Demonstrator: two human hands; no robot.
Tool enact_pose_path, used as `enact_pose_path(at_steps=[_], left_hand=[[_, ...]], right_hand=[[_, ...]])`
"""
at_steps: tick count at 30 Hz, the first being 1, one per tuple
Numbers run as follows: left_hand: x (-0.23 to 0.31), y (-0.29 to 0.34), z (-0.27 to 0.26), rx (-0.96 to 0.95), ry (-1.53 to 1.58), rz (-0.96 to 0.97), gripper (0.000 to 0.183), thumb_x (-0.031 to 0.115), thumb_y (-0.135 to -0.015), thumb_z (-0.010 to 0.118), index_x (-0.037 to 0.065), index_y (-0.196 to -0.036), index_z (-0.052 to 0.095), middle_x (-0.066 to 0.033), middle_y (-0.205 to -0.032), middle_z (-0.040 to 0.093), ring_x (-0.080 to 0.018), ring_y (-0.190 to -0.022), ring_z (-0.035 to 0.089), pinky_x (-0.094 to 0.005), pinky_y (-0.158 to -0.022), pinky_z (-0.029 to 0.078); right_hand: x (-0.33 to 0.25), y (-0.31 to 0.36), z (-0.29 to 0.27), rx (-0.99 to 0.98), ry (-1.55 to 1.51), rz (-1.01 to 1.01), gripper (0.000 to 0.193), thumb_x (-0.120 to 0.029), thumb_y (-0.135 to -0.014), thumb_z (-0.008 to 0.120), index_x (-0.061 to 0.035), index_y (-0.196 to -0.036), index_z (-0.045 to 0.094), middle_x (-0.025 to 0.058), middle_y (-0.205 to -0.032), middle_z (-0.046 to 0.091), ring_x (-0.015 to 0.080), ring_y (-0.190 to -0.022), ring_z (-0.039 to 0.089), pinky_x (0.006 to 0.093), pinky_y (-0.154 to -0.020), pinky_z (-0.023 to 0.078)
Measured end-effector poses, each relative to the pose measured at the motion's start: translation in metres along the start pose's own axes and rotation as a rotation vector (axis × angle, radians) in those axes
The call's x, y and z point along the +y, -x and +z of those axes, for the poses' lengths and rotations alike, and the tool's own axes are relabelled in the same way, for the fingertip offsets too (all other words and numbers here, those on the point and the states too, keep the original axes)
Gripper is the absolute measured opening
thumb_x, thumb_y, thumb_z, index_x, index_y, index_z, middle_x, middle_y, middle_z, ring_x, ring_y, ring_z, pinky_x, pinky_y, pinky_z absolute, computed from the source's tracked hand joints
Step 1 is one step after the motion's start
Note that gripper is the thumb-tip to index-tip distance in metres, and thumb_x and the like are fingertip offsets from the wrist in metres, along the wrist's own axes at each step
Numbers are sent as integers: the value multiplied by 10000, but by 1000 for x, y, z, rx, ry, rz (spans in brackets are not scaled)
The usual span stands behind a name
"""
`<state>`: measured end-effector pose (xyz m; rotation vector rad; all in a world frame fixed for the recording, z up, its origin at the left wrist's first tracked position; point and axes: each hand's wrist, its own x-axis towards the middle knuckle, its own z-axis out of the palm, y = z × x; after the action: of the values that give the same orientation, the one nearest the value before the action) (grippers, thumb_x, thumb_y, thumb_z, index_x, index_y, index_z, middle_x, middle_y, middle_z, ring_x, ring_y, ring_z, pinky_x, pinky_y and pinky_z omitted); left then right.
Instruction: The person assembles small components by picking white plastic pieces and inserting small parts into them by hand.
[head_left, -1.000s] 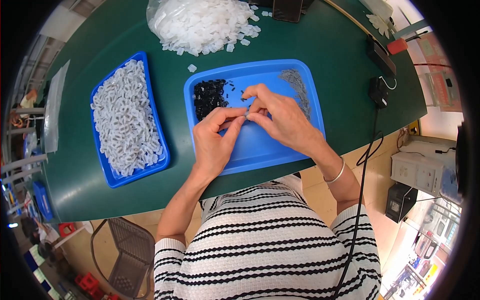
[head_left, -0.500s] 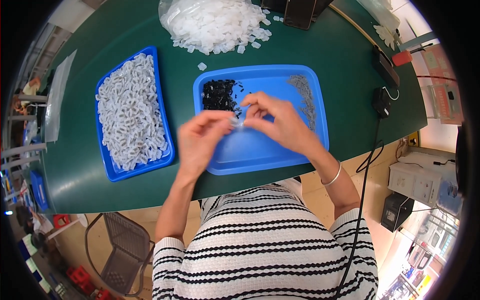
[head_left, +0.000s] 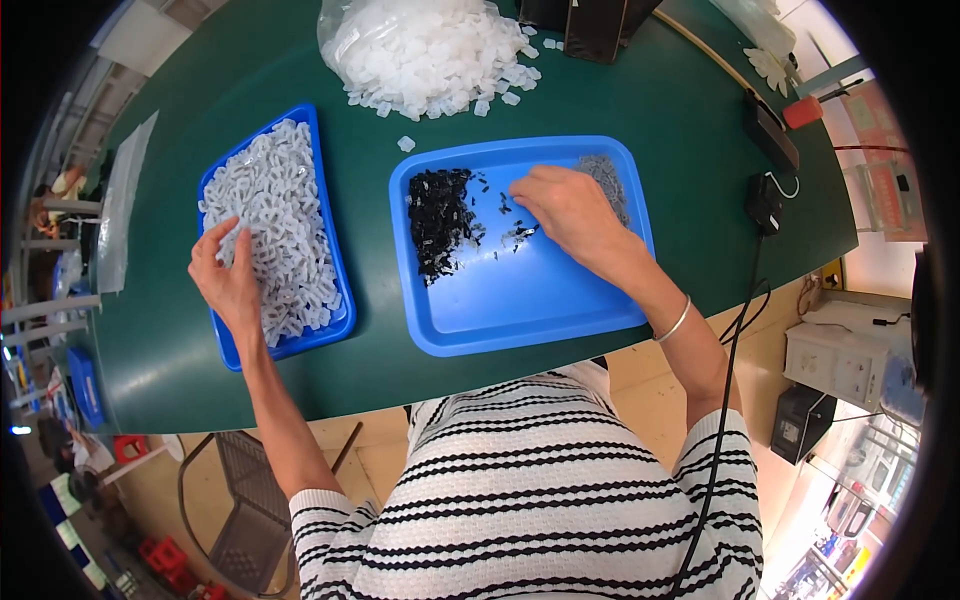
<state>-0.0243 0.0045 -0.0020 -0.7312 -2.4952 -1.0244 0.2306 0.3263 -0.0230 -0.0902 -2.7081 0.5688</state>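
My left hand (head_left: 228,285) is at the left side of the dark blue tray (head_left: 343,312), its thumb and fingers apart. Small translucent grey-white plastic pieces (head_left: 290,240) heap up in that tray, right by the fingertips. Over the lighter blue tray (head_left: 500,318) my right hand (head_left: 578,218) is closed in a pinch; whatever sits between its fingertips is hidden. Small black parts (head_left: 437,215) lie massed in the left of this tray, with a few scattered (head_left: 520,235) below the right fingers. Thin grey parts (head_left: 603,178) lie along its right end, partly behind the right hand.
A clear bag spills a pile of white translucent pieces (head_left: 430,65) at the far side of the green table (head_left: 370,150). One loose piece (head_left: 406,144) lies nearer. Dark boxes (head_left: 600,28) stand behind. A black adapter (head_left: 765,205) and cable hang at the right edge.
My hands have parted. The left went from above the lighter tray to the dark blue tray and opened; the right moved slightly right and its fingers drew together over the small parts.
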Motion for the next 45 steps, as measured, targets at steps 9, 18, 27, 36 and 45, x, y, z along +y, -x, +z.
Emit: enact_pose_path(at_steps=[9, 18, 27, 36, 45], left_hand=[[95, -31, 96, -390, 110, 348, 126, 79, -835, 641, 54, -941, 704, -114, -916, 691, -313, -873, 628, -400, -778, 499], [93, -51, 139, -567, 66, 607, 154, 92, -808, 685, 37, -952, 671, -115, -839, 632, -316, -795, 601, -415, -719, 474], [90, -45, 135, -651, 141, 516, 173, 75, -811, 677, 53, -982, 659, -114, -871, 594, -323, -839, 598, -407, -743, 482], [121, -22, 98, -748, 767, -181, 188, 133, -908, 645, 9, -1048, 662, -141, -903, 711, -182, -731, 677, -283, -672, 549], [160, 40, 80, -1039, 1090, -544, 186, 128, -973, 563, -4, -1071, 650, -110, -849, 695, -119, -685, 663, -221, -622, 550]], right_hand=[[-6, -16, 10, -48, 114, -38, 77, -5, -775, 652, -6, -850, 636, 147, -784, 567, 348, -729, 602, 442, -624, 501], [14, -14, 6, -54, 25, -83, 75, -25, -802, 639, -12, -875, 630, 132, -849, 579, 331, -779, 614, 425, -662, 518], [4, -16, 13, -71, 24, -66, 66, -37, -817, 648, -23, -862, 602, 116, -823, 541, 309, -763, 596, 423, -649, 509], [5, -1, -7, -20, -427, 244, 42, -16, -857, 625, 2, -882, 597, 88, -866, 626, 206, -771, 638, 309, -633, 523], [-30, 6, -24, 69, -1241, 575, 77, -39, -904, 624, -6, -974, 617, 48, -926, 627, 97, -830, 628, 241, -667, 546]])
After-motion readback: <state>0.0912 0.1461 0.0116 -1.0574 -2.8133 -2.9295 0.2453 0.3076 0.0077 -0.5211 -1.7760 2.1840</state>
